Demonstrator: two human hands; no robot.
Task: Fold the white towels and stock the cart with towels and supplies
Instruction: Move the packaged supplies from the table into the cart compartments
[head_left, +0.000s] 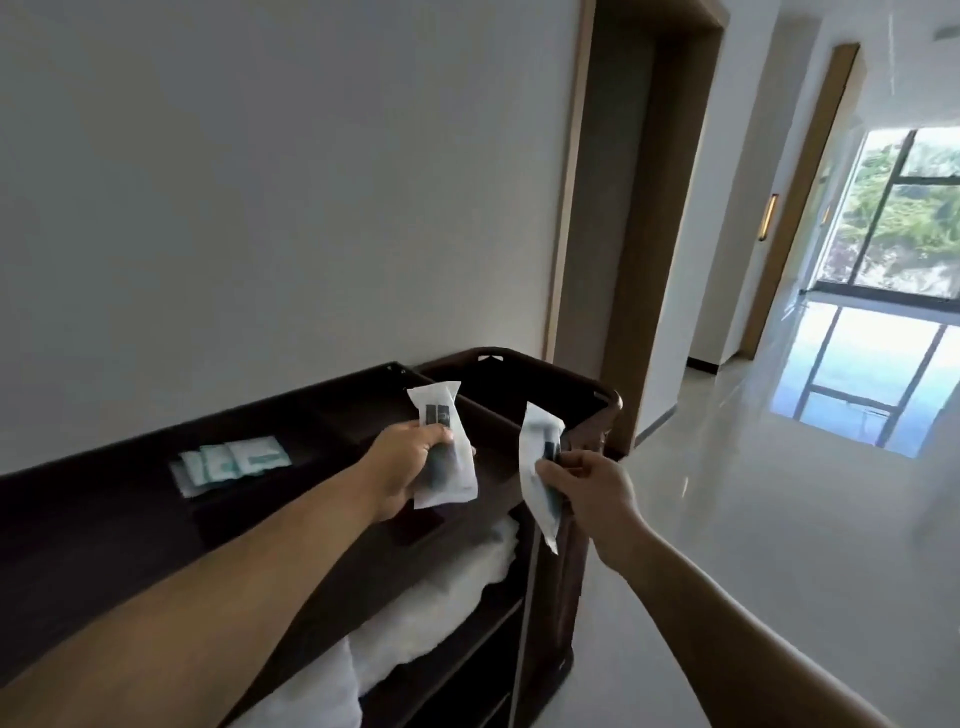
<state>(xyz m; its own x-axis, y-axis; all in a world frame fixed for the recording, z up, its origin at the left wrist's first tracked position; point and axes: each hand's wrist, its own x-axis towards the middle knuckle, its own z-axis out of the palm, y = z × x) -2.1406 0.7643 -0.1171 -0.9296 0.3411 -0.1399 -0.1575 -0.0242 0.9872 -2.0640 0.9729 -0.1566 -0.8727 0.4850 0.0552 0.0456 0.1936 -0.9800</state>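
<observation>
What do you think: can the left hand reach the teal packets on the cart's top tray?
Probably yes: the teal packets lie uncovered on the cart top, with nothing between them and the left hand. But that hand grips a white packet, so grasping them looks awkward.

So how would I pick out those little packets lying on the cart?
Find the dark brown cart against the wall. On its top tray, left of the left hand, a fanned row of flat sachets lies loose. They alone are printed teal and white; the packet that hand grips and the second packet in the right hand are white with dark contents.
</observation>
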